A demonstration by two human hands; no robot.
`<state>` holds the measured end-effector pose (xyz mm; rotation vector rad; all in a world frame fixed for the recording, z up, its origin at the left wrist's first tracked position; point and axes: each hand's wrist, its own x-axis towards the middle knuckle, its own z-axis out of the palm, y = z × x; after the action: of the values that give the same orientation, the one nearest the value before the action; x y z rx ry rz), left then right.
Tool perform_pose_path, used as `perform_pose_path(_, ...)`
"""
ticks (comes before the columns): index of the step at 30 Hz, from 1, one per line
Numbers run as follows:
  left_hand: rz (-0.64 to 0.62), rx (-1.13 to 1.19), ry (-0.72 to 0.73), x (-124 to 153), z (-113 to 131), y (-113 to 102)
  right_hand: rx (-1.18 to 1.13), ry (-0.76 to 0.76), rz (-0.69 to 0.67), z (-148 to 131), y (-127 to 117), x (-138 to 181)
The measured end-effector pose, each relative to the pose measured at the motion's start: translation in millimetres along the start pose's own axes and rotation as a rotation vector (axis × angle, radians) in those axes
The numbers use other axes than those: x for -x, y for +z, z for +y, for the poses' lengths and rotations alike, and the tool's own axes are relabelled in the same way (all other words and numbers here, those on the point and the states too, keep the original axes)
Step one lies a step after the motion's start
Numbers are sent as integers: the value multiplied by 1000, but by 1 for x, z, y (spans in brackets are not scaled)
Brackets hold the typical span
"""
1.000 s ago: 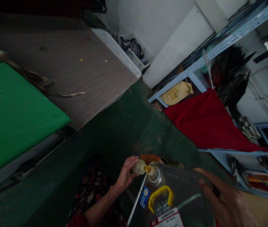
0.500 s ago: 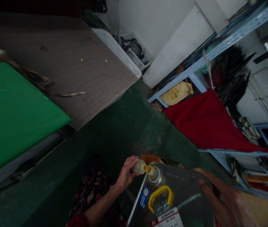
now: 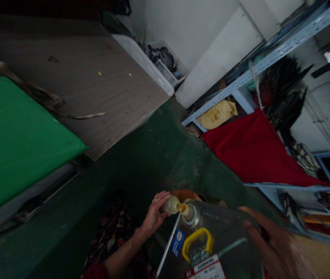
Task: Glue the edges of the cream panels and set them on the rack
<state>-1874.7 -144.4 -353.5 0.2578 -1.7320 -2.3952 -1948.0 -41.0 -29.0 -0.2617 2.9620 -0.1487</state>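
A large clear plastic jug [image 3: 220, 236] with a yellow handle [image 3: 197, 244] and a red-and-white label is tipped forward at the bottom of the view. Its mouth [image 3: 190, 215] meets the neck of a small pale yellow bottle [image 3: 173, 205]. My left hand [image 3: 156, 212] is closed around that small bottle, a ring showing on one finger. My right hand [image 3: 272, 244] grips the jug's far side, fingers pressed against the clear wall. Yellowish liquid shows at the joint between the two openings.
A green-covered table [image 3: 22, 143] and a grey wooden tabletop [image 3: 95, 89] stand at left. A blue metal shelf rack [image 3: 240, 85] with red cloth [image 3: 254, 151], a yellow sack [image 3: 220, 113] and dark feathers fills the right. White bins [image 3: 150, 66] sit by the wall. The floor is dark green.
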Motion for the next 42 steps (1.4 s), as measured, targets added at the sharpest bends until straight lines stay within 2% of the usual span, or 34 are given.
perform_pose_path(3, -1, -6, 1, 0, -2, 0, 10, 51, -9, 0, 0, 0)
perform_pose_path(14, -7, -20, -4, 0, -4, 2, -15, 57, 7, -2, 1, 1)
perform_pose_path(23, -3, -22, 24, 0, -5, 1, -43, 111, 8, -15, 1, 3)
perform_pose_path(26, 9, -28, 28, 0, -3, 1, -4, 63, 16, -5, -1, 1)
perform_pose_path(31, 2, -12, 18, 0, -2, 0, 107, -94, -77, 12, -7, -7)
perform_pose_path(36, 6, 1, 7, 0, -5, 0, 102, -39, 21, 3, -4, -4)
perform_pose_path(42, 3, 14, 12, 1, -6, 0, 167, -141, -108, 22, -9, -8)
